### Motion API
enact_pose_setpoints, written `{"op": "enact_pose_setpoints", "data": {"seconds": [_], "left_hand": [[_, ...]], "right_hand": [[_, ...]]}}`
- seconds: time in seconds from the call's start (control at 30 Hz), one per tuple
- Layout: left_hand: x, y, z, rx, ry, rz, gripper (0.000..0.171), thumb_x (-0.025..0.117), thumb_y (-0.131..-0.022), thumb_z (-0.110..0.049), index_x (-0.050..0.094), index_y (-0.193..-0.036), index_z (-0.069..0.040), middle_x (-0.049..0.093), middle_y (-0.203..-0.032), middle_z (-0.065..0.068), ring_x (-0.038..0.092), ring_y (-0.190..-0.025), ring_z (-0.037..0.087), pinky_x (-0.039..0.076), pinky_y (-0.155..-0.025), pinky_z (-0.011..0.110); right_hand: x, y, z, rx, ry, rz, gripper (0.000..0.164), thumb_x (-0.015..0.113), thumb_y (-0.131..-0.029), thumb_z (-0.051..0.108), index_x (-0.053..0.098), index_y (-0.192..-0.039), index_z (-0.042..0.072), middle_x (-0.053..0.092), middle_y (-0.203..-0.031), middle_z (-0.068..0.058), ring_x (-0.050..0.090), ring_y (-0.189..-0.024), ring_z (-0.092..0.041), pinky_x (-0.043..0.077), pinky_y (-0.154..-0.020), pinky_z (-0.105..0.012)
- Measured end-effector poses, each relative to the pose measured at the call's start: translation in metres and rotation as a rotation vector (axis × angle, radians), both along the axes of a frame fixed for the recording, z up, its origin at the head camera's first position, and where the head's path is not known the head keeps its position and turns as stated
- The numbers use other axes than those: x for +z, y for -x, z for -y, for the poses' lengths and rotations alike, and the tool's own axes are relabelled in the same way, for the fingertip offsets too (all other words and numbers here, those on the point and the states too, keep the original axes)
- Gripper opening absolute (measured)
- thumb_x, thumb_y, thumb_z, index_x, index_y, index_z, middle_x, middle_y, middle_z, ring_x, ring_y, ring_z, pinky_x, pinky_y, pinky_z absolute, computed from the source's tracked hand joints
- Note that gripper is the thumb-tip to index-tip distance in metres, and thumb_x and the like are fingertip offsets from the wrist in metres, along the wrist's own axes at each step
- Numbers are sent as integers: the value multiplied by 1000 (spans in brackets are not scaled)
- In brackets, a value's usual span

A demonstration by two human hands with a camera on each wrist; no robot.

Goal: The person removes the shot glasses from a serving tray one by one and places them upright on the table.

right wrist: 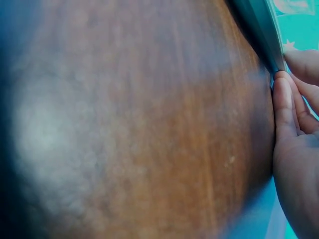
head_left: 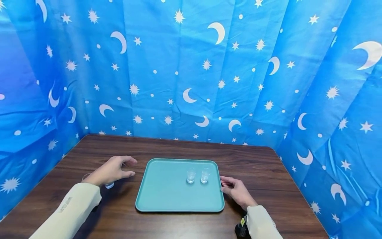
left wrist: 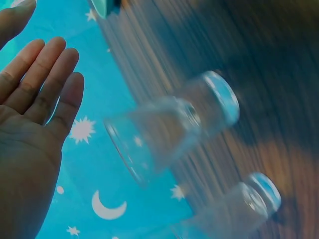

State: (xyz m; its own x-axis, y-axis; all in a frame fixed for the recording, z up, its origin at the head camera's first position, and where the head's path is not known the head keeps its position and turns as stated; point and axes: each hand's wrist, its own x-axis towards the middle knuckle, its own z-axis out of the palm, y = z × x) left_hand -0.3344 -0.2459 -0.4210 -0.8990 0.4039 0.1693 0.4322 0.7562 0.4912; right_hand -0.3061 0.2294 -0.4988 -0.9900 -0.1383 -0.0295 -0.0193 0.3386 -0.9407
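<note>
A turquoise rectangular tray (head_left: 167,199) lies on the wooden table. Two small clear shot glasses, one (head_left: 191,176) left of the other (head_left: 205,176), stand upright on its right half. My right hand (head_left: 237,192) pinches the tray's right rim, thumb on top and fingers below, as the right wrist view also shows. Left of the tray, my left hand (head_left: 114,170) hovers with fingers relaxed, holding nothing. Two more clear glasses, a nearer one (left wrist: 164,132) and a farther one (left wrist: 232,211), stand on the table by the left wrist. In the head view the left forearm mostly hides them.
The dark wood table (head_left: 185,227) extends around the tray. A blue curtain (head_left: 167,66) with white moons and stars encloses the back and both sides.
</note>
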Motion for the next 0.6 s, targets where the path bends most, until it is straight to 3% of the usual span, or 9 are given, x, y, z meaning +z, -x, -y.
{"op": "enact_pose_setpoints", "data": {"seconds": [0.33, 0.6], "left_hand": [[-4, 12, -31, -78, -19, 1, 38, 74, -83, -21, 63, -117, -7, 63, -110, 7, 59, -98, 23, 50, -78, 40], [-10, 18, -72, -160, -17, 18, 35, 73, -83, -11, 64, -115, -4, 63, -112, 12, 60, -99, 26, 50, -80, 43]], "right_hand": [[-5, 3, -4, 21, -11, -7, 46, 67, -88, 8, 54, -131, 2, 60, -114, -8, 57, -103, -21, 50, -81, -30], [-1, 1, -2, 25, 11, 2, 47, 66, -88, 5, 53, -132, -1, 60, -116, -12, 57, -104, -23, 49, -82, -31]]}}
